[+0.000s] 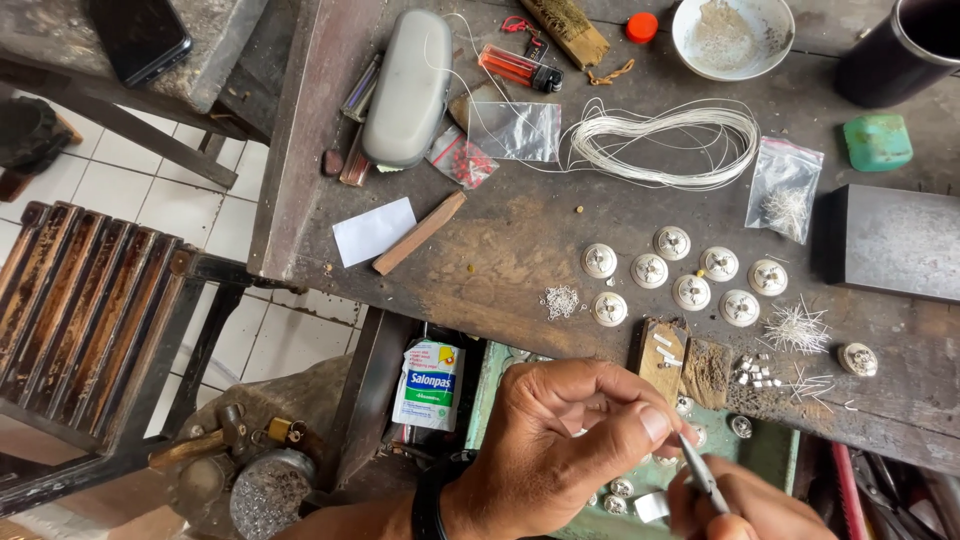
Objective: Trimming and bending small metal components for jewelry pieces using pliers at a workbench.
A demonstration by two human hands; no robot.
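Tweezers (pixel 703 472): thin metal pair at the near edge, right of centre; long axis slants from far-left to near-right, tips pointing far-left toward the thumb of the other hand.
Right hand (pixel 745 505): closed around the near end of the tweezers, mostly cut off by the picture's near edge.
Left hand (pixel 565 440): fingers curled, thumb and forefinger pinched together just beside the tweezer tips; whatever they pinch is too small to tell. A dark band sits on the wrist.
Green tray (pixel 770 452): under the hands, holding several small round silver pieces.
Wooden block (pixel 660 358): just beyond the hands on the bench edge, with tiny white bits on and beside it.
Silver domed discs (pixel 690 292): a cluster of eight farther off, a ninth apart at the right.
Wire coil (pixel 665 145): white loops, far centre.
Workbench (pixel 500 250): dark, worn wood.
White bowl (pixel 733 36): far edge, with grey powder.
Grey case (pixel 407 88): far left, lying lengthwise.
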